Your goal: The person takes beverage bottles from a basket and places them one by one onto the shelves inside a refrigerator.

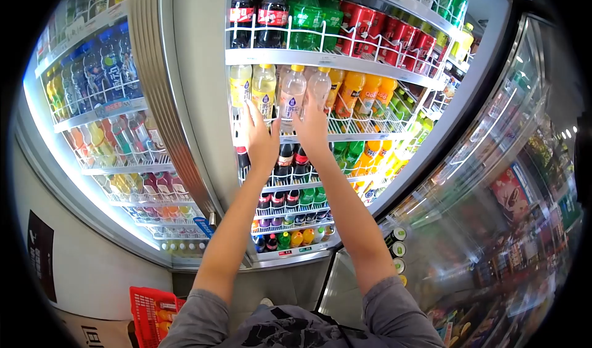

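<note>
Both my arms reach into an open drinks cooler. My left hand (pixel 263 135) is at the front of the second shelf (pixel 345 64), by a yellow-labelled bottle (pixel 263 92), its fingers stretched upward and apart. My right hand (pixel 312 126) is against a clear bottle (pixel 319 88) with a light cap, its fingers partly over the bottle's lower half; I cannot tell how firmly it holds it. Between my hands stands a clear bottle with a yellow cap (pixel 293 95). Orange drink bottles (pixel 350 92) stand to the right of them.
Dark cola bottles (pixel 272 15), green bottles and red cans (pixel 364 30) line the shelf above. The opened glass door (pixel 468 181) is at the right, a closed cooler door (pixel 102 101) at the left. A red basket (pixel 145 311) is at the lower left.
</note>
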{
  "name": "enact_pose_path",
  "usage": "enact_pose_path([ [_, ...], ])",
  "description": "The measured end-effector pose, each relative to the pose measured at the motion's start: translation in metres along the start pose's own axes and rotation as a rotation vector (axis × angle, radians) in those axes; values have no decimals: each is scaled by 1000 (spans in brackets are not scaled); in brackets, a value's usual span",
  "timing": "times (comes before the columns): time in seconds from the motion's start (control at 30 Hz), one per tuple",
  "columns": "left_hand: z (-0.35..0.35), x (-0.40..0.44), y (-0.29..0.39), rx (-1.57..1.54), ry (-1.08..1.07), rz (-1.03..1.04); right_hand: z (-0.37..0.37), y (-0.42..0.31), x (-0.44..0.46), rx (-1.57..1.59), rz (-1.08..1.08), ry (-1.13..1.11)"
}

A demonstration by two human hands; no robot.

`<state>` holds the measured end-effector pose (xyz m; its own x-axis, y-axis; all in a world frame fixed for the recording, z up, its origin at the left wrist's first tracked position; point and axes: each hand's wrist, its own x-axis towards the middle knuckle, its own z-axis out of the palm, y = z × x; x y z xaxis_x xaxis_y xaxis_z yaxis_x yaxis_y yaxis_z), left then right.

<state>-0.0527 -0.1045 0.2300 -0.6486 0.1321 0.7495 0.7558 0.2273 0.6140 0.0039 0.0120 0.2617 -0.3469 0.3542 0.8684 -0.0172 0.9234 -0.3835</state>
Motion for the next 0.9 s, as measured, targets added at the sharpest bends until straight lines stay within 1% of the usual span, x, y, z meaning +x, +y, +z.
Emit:
enact_pose_path([
  [0.03,-7,-9,5,-27,-20,5,-8,-3,-7,-7,-2,5],
  [0.1,-14,-31,11,-75,-55,-5,-28,-10,-31,49,103,-107],
  [0.13,-16,-46,15,50,-53,46,-36,-14,-45,39,106,-104],
  [0.2,-14,-76,19,-183,-123,-8,-52,-24,-78,27,188,-108],
  [0.23,-19,-89,30,-344,-181,-63,-57,-27,-97,126,231,-60],
  [0.27,-10,-108,21,-247,-165,42,-61,-32,-118,225,275,-13],
  [0.3,-10,-126,20,-303,-214,33,-68,-36,-136,188,307,-34],
  [0.33,-12,-146,19,-358,-261,22,-75,-39,-155,114,270,-13],
  [0.4,-22,-187,15,-431,-403,-114,-93,-50,-189,98,341,-24],
  [0.43,-29,-208,13,-414,-428,-112,-102,-55,-204,90,349,-25],
  [0.47,-35,-230,8,-410,-422,-124,-110,-58,-220,102,419,-61],
  [0.5,-48,-244,10,-430,-463,-180,-116,-62,-236,118,485,-98],
  [0.53,-61,-256,11,-449,-496,-235,-121,-65,-250,119,482,-104],
  [0.6,-79,-285,4,-384,-448,-233,-131,-75,-275,131,487,-148],
  [0.7,-124,-312,6,-395,-423,-375,-147,-95,-307,201,494,-254],
  [0.73,-132,-328,-2,-393,-353,-381,-153,-102,-317,243,502,-305],
  [0.8,-157,-356,-18,-406,-287,-471,-164,-112,-335,290,450,-361],
  [0.83,-188,-353,-3,-310,-276,-450,-171,-118,-344,344,472,-392],
  [0.87,-215,-354,8,-330,-300,-530,-178,-123,-356,400,499,-427],
  [0.9,-230,-368,2,-304,-270,-515,-183,-128,-361,420,459,-466],
])
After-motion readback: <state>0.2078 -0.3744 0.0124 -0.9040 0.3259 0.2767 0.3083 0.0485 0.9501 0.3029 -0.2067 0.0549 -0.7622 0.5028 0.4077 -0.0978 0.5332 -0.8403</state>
